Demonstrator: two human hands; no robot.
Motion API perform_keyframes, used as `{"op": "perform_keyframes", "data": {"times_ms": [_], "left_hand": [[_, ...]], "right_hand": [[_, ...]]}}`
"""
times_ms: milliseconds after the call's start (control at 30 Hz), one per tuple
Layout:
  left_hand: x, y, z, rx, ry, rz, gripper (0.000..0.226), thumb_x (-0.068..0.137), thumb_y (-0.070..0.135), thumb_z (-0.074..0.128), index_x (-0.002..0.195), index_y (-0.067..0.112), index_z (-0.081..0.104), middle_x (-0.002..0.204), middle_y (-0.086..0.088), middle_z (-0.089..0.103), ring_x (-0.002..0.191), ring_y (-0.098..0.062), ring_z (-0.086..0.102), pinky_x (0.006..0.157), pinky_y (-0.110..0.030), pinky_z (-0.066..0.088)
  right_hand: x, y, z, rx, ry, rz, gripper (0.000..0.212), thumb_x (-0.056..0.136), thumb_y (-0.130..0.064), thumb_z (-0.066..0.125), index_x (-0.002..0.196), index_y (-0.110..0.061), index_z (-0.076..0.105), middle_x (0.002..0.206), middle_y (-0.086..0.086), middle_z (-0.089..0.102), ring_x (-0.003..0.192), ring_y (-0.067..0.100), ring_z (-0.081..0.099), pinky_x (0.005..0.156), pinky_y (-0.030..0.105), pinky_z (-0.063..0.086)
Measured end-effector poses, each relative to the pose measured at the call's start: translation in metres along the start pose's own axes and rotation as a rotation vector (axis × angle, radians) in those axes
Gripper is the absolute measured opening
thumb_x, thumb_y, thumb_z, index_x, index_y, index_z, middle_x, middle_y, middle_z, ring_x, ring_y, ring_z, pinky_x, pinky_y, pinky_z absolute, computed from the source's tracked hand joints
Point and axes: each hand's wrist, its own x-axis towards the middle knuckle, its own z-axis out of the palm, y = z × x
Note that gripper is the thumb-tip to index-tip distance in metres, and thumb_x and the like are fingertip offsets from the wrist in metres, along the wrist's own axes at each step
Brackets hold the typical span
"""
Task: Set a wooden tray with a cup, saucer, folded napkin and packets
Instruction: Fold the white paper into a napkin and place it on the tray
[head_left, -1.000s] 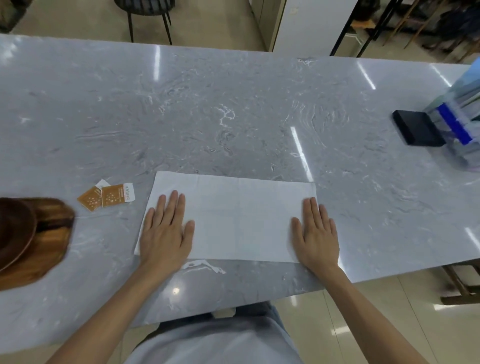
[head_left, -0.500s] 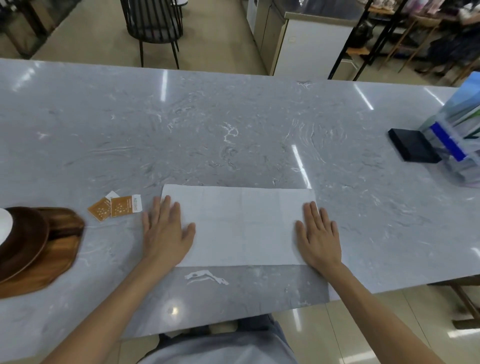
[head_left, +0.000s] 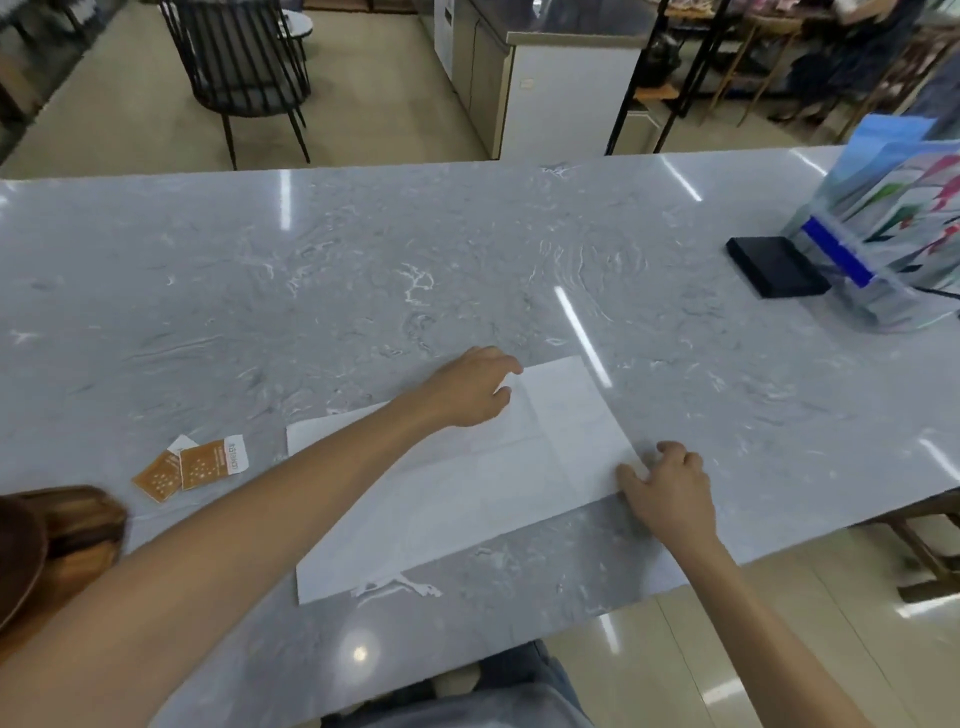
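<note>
Napkin (head_left: 467, 493) lies flat, half-folded, long strip near the bench's (head_left: 363, 270) near edge, its right end skewed toward the far side. Left hand (head_left: 467, 389) reaches across to the napkin's far right corner, fingers curled and pinching the paper edge there, it seems; the contact itself is partly hidden. Right hand (head_left: 667, 486) at the near right corner, fingers bent, tips on or under the paper edge; cannot tell if it has a grip. Packets (head_left: 192, 467), two, lie left of the napkin, apart from it. Tray (head_left: 78, 519) at the bench's left edge, cut off by the frame, a dark saucer (head_left: 15, 561) on it; cup not in view. Judgement: next fold of the napkin is in hand. Risks: thin paper on a slick top may slide instead of lifting, so the fold comes out crooked; corners lifted unevenly give mismatched edges; a hard pinch could crease or tear it; the left forearm, across the sheet, may drag or rumple it.
</note>
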Motion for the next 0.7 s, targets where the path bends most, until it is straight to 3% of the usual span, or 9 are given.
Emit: {"op": "perform_keyframes", "data": {"times_ms": [133,200,300,433,567,700], "left_hand": [[0.048,0.046,0.008,0.181,-0.131,0.178,0.050,0.100,0.008,0.044,0.147,0.023,0.045,0.151,-0.005,0.044,0.140,-0.028,0.038,0.108,-0.044,0.041],[0.068,0.071,0.016,0.326,-0.238,0.327,0.060,0.096,0.005,0.048,0.150,0.030,0.041,0.155,-0.003,0.041,0.142,-0.027,0.034,0.107,-0.044,0.042],[0.093,0.102,0.025,0.449,-0.393,0.519,0.061,0.088,0.019,0.066,0.145,0.034,0.047,0.153,-0.003,0.041,0.142,-0.027,0.029,0.109,-0.046,0.039],[0.120,0.128,0.042,0.517,-0.488,0.583,0.044,0.081,0.036,0.077,0.122,0.033,0.061,0.139,-0.004,0.046,0.135,-0.027,0.029,0.107,-0.047,0.039],[0.135,0.135,0.046,0.536,-0.559,0.583,0.037,0.074,0.040,0.083,0.105,0.029,0.065,0.123,-0.003,0.048,0.124,-0.026,0.034,0.100,-0.043,0.042],[0.143,0.133,0.042,0.572,-0.572,0.604,0.034,0.073,0.042,0.083,0.100,0.033,0.065,0.128,0.001,0.047,0.126,-0.025,0.031,0.103,-0.044,0.037]], "right_hand": [[0.003,0.009,-0.011,0.114,-0.120,0.104,0.056,0.092,-0.035,0.070,0.135,-0.007,0.048,0.121,0.016,0.065,0.110,0.039,0.063,0.082,0.039,0.049],[0.005,0.006,-0.014,0.140,-0.151,0.147,0.047,0.091,-0.037,0.070,0.126,-0.012,0.050,0.107,0.007,0.064,0.100,0.035,0.066,0.076,0.038,0.050],[0.008,0.003,-0.016,0.091,-0.166,0.175,0.029,0.087,-0.036,0.068,0.102,-0.013,0.059,0.090,0.003,0.064,0.081,0.029,0.065,0.062,0.032,0.047],[0.005,-0.001,-0.018,0.135,-0.147,0.204,0.017,0.083,-0.028,0.066,0.075,-0.015,0.059,0.069,0.000,0.063,0.058,0.020,0.058,0.049,0.026,0.039],[-0.001,-0.002,-0.018,0.249,-0.074,0.173,0.009,0.086,-0.021,0.065,0.090,-0.019,0.058,0.082,-0.004,0.065,0.068,0.013,0.058,0.054,0.029,0.044],[-0.006,-0.002,-0.023,0.467,-0.033,0.124,0.025,0.088,-0.017,0.067,0.111,-0.023,0.059,0.091,-0.009,0.066,0.081,0.009,0.065,0.072,0.035,0.059]]}}
